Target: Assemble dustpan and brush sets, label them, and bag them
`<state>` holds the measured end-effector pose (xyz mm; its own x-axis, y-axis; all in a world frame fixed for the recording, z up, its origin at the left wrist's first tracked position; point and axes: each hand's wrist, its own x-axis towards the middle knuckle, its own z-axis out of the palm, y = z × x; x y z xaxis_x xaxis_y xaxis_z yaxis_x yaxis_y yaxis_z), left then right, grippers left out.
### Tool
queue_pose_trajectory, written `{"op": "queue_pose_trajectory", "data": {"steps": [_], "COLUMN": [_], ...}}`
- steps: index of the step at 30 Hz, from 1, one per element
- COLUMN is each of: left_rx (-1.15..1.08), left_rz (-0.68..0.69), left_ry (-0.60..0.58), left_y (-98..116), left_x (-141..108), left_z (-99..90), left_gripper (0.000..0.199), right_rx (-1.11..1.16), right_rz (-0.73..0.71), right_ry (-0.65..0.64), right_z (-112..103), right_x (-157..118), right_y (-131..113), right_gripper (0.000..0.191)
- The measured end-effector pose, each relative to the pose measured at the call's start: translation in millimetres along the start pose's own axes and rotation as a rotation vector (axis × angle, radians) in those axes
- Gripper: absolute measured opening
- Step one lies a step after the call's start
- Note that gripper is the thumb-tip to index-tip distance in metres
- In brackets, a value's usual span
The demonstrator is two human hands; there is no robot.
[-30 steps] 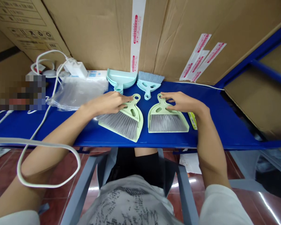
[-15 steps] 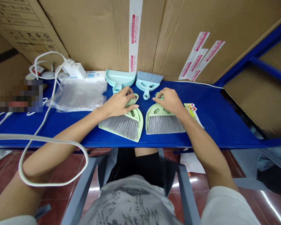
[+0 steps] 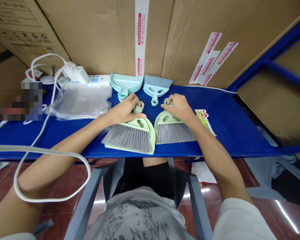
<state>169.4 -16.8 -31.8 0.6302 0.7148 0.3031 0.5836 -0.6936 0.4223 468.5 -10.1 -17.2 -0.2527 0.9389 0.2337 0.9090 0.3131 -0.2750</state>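
Observation:
My left hand point(image 3: 125, 110) is closed around the handle of a light green hand brush point(image 3: 127, 136) with grey bristles. The brush lies over a matching green dustpan point(image 3: 152, 136), its bristles sticking out past the pan's left side. To the right, my right hand point(image 3: 178, 106) has thumb and fingers pinched at the handle end of a second green hand brush point(image 3: 175, 132). That brush sits in its own green dustpan point(image 3: 156, 128), partly covered by the brush and my hand. Behind them are stacked pale blue dustpans point(image 3: 126, 81) and pale blue hand brushes point(image 3: 157, 89).
Clear plastic bags point(image 3: 81, 100) lie on the blue table point(image 3: 240, 123) at left, before a power strip point(image 3: 101, 79). A white cable point(image 3: 52, 150) loops over my left forearm. A colourful label card point(image 3: 205, 121) lies by my right wrist. Cardboard point(image 3: 102, 36) walls the back.
The left brush has shifted leftward against its dustpan, so more bristles overhang. That dustpan has come slightly nearer the front edge and the right-hand dustpan. My right hand looks nearly unchanged.

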Motion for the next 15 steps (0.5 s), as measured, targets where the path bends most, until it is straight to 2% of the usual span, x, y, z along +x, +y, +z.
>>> {"op": "queue_pose_trajectory", "data": {"steps": [5,10,15], "left_rx": [0.130,0.253,0.354], "left_rz": [-0.013,-0.028,0.015], "left_ry": [-0.035,-0.064,-0.087], "left_y": [3,9,14], "left_x": [-2,-4,-4], "left_z": [-7.7,-13.2,-11.8], "left_gripper": [0.063,0.066,0.064], "right_rx": [-0.050,0.003,0.034], "right_rz": [0.022,0.015,0.036], "right_ry": [0.017,0.081,0.059], "right_z": [6,10,1], "right_x": [1,2,5], "right_y": [-3,-5,0], "right_gripper": [0.014,0.017,0.023]}}
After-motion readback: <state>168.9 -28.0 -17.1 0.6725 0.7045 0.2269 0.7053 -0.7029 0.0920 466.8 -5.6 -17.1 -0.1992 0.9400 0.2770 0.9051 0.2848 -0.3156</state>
